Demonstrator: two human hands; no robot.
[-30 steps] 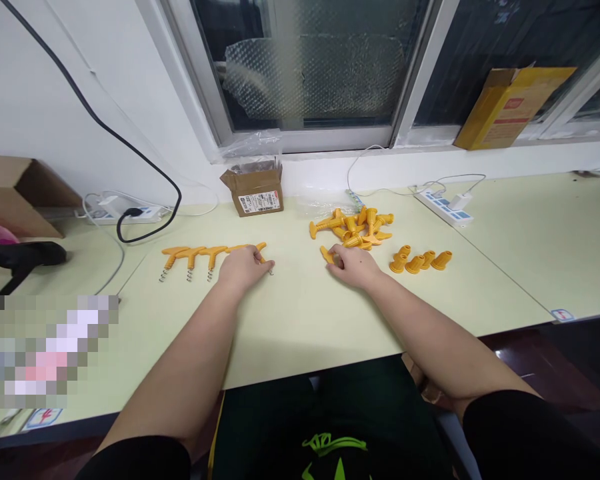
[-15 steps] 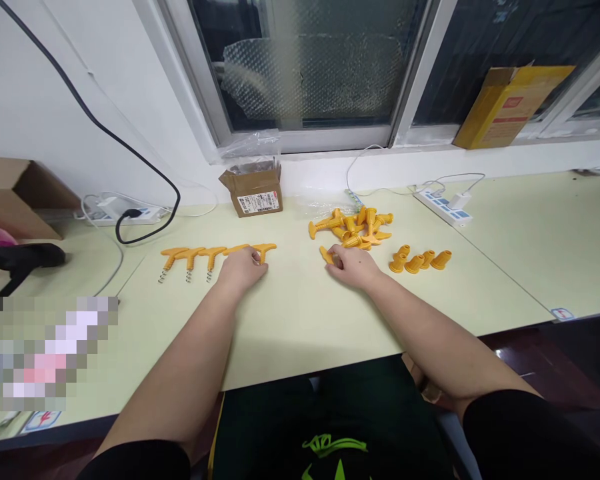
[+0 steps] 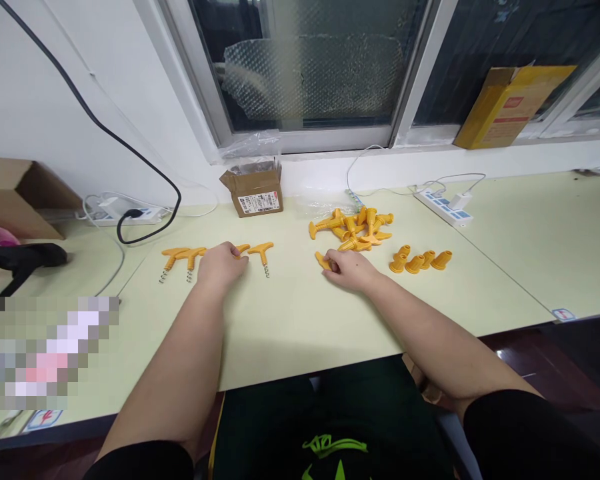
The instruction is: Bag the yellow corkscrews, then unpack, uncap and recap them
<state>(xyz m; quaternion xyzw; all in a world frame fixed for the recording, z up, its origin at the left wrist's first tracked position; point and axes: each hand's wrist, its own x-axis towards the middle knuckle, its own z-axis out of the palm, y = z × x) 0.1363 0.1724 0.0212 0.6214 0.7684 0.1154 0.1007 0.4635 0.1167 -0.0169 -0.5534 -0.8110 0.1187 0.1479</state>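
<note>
Clear plastic (image 3: 261, 166) shows in an open carton (image 3: 259, 193); right hand (image 3: 351, 269) clamps a yellow handle (image 3: 322, 260), left hand (image 3: 219, 267) has an unclear grip.

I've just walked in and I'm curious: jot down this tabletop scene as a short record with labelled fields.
Left hand: at a yellow T-shaped handle in a row; grip partly hidden
Right hand: fingers closed on a yellow piece, mostly hidden
Row: T-handled corkscrews, metal spirals toward the person
Pile: mixed yellow parts, beyond the right hand
Separate group: five hollow yellow sleeves
Behind: small open cardboard box
</note>
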